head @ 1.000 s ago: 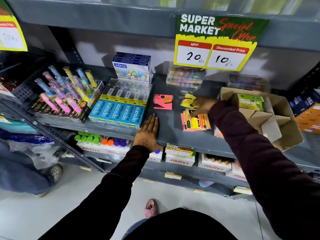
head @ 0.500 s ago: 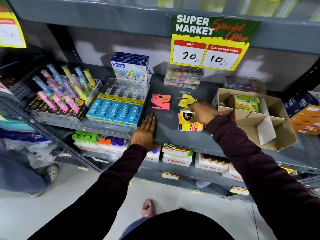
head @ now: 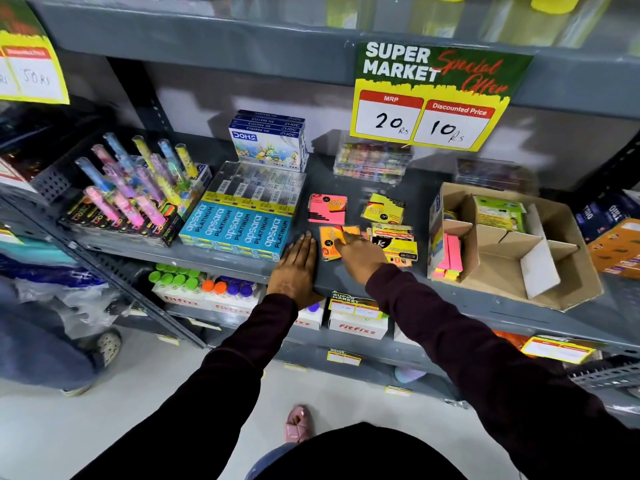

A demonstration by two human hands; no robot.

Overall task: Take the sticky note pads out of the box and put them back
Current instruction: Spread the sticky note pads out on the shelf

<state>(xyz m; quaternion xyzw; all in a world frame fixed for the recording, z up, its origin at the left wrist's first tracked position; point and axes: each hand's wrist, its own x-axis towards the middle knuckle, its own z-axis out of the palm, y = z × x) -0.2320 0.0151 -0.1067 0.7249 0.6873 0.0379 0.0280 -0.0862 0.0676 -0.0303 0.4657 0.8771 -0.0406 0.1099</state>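
An open cardboard box with dividers stands on the right of the grey shelf. It holds a green pad and pink pads standing on edge in its left compartment. Left of the box, a pink pad, a yellow pad and a small pile of yellow-and-black pads lie on the shelf. My right hand has its fingers on an orange sticky note pad that lies on the shelf. My left hand rests flat on the shelf's front edge, holding nothing.
Blue pencil boxes and a rack of coloured pens fill the shelf's left. A crayon box and clear cases stand at the back. A price sign hangs above. Bottles sit on the lower shelf.
My right hand moved left from the pile of pads with an orange pad and brought it down onto the shelf beside my left hand. The left hand stayed put.
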